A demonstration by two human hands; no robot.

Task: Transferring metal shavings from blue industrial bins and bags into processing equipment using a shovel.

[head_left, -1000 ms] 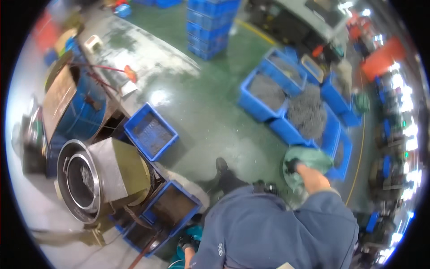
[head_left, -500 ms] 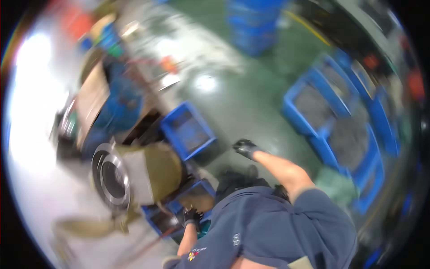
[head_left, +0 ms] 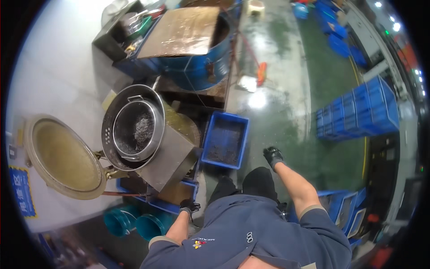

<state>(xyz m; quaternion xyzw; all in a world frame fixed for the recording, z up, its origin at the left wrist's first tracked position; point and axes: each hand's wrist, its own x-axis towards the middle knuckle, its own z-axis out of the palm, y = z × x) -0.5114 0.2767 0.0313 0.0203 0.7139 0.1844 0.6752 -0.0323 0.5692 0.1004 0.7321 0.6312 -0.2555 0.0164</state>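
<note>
My right hand [head_left: 273,157], in a black glove, hangs out in front of my right side with nothing visible in it; its fingers look loosely apart. On the left, my gloved left hand [head_left: 190,207] is beside a low blue crate [head_left: 196,190], fingers spread and no held thing visible. Ahead to the left stands a round drum machine [head_left: 104,117] with its lid [head_left: 67,157] swung open. Inside its mouth sits a metal basket [head_left: 154,150] with two handles, holding dark grey small bits. Another blue crate [head_left: 247,134], with dark residue at its bottom, lies on the floor between the machine and my right hand.
Two teal buckets [head_left: 120,220] stand at lower left. Beyond the machine is a large blue drum [head_left: 210,69] partly covered by a cardboard sheet [head_left: 179,31]. Stacked blue crates [head_left: 358,110] rise at right. An orange-handled dustpan-like thing [head_left: 261,74] lies on the floor ahead.
My view has turned left and grown sharper, so the machine's mouth and basket now show clearly. The filled blue crates have slid toward the lower right. Both hands stay out at my sides.
</note>
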